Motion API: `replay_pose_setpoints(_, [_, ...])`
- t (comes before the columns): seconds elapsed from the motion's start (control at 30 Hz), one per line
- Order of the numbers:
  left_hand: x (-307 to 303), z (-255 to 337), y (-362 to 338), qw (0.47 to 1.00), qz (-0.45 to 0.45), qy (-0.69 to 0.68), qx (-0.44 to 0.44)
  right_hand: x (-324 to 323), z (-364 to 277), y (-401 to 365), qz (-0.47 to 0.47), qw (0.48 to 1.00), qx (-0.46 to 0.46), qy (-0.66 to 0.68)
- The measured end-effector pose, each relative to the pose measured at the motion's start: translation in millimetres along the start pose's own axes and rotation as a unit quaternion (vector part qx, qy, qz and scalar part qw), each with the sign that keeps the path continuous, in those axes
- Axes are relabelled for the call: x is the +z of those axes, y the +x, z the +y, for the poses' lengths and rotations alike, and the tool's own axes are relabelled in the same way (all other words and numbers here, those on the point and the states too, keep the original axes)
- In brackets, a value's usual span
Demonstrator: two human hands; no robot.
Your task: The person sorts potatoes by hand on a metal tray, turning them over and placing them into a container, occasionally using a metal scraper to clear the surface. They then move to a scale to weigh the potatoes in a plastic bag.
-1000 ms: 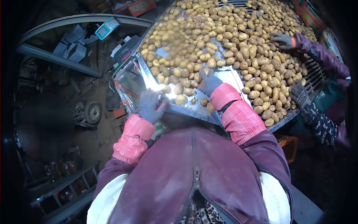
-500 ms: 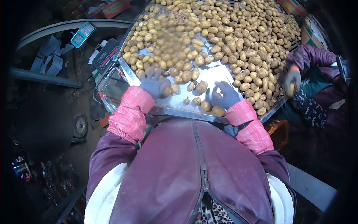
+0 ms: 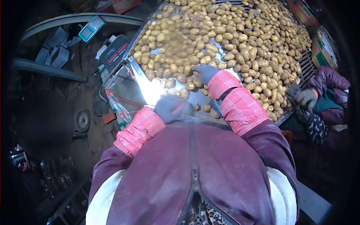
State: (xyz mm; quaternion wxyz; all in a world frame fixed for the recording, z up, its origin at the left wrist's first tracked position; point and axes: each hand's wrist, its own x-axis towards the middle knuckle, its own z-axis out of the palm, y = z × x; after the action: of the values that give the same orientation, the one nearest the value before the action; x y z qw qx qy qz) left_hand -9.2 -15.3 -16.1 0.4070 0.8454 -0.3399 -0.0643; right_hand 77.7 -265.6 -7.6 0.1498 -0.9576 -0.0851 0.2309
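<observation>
Just beside the right grip [image 3: 205, 73], loose potatoes [image 3: 181, 78] on bright metal [image 3: 194, 97].

The room looks dark, with a dirty brown floor [image 3: 77, 98]. A round wheel [image 3: 82, 120] is on the left. Farther up, a long metal bar [image 3: 120, 18] bends in a curve. Bright light shines on the metal tabletop [image 3: 146, 86].

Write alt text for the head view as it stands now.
A person's gloved left hand and right hand reach over a metal table spread with potatoes, the right among the potatoes, the left close to the table's near side. Another person's gloved hands show at the picture's right.
</observation>
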Motion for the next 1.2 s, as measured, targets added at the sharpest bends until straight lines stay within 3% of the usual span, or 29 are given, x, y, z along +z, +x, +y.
replay_pose_setpoints(0.03, [4.4,-4.1,-1.1,1.0,0.005,-0.008,0.01,0.7,-0.6,-0.7,0.004,1.0,-0.006,-0.001])
replay_pose_setpoints(0.13, [4.3,-14.5,4.3,0.986,-0.162,0.041,0.016,4.3,3.8,-2.3,0.034,0.999,-0.012,0.018])
replay_pose_setpoints(0.3, [9.5,-16.1,0.1,0.996,-0.09,0.01,0.023,19.8,34.3,-27.3,0.164,0.977,0.034,0.134])
replay_pose_setpoints(0.37, [13.4,-16.7,-3.3,0.996,-0.091,0.017,0.016,12.9,44.3,-62.6,0.161,0.902,0.044,0.397])
replay_pose_setpoints(0.43, [10.1,-12.1,1.1,0.993,-0.116,0.034,0.0,6.8,55.0,-102.6,0.194,0.771,0.054,0.604])
replay_pose_setpoints(0.53, [1.4,4.7,8.8,0.989,-0.144,0.023,-0.023,6.0,56.7,-175.4,0.265,0.579,0.04,0.77])
replay_pose_setpoints(0.57, [1.3,5.7,9.2,0.987,-0.155,0.021,-0.026,14.4,61.7,-195.5,0.3,0.568,0.066,0.764])
replay_pose_setpoints(0.63, [4.9,4.8,6.0,0.99,-0.142,0.01,-0.021,9.0,56.5,-243.6,0.303,0.599,0.059,0.739])
replay_pose_setpoints(0.67, [6.8,-0.1,5.0,0.989,-0.147,0.019,-0.019,15.4,51.6,-259.1,0.365,0.602,0.087,0.705])
replay_pose_setpoints(0.77, [11.7,-8.6,1.3,0.982,-0.183,0.04,-0.025,54.1,69.2,-324.7,0.32,0.607,0.063,0.725])
replay_pose_setpoints(0.8, [12.6,-11.0,2.4,0.98,-0.193,0.049,-0.029,59.3,56.9,-341.1,0.33,0.59,0.145,0.722])
replay_pose_setpoints(0.9, [14.7,-14.4,4.6,0.976,-0.209,0.039,-0.045,101.9,51.7,-368.4,0.292,0.6,0.223,0.711])
replay_pose_setpoints(0.93, [15.6,-14.0,4.9,0.978,-0.199,0.046,-0.035,114.7,54.6,-371.5,0.248,0.572,0.254,0.739])
replay_pose_setpoints(1.03, [13.5,-18.9,7.2,0.964,-0.256,0.056,-0.052,156.5,59.4,-345.6,0.22,0.597,0.373,0.675])
replay_pose_setpoints(1.07, [12.8,-17.9,8.4,0.967,-0.245,0.055,-0.042,180.0,63.4,-327.3,0.235,0.619,0.417,0.623])
replay_pose_setpoints(1.1, [13.2,-13.6,7.4,0.971,-0.231,0.056,-0.035,211.7,76.8,-322.4,0.244,0.743,0.369,0.502])
replay_pose_setpoints(1.13, [12.4,-9.6,6.8,0.974,-0.216,0.057,-0.03,243.5,90.2,-317.6,0.266,0.835,0.328,0.352])
replay_pose_setpoints(1.2, [8.3,-1.2,8.1,0.973,-0.218,0.068,-0.032,172.6,67.2,-324.5,0.156,0.846,0.293,0.418])
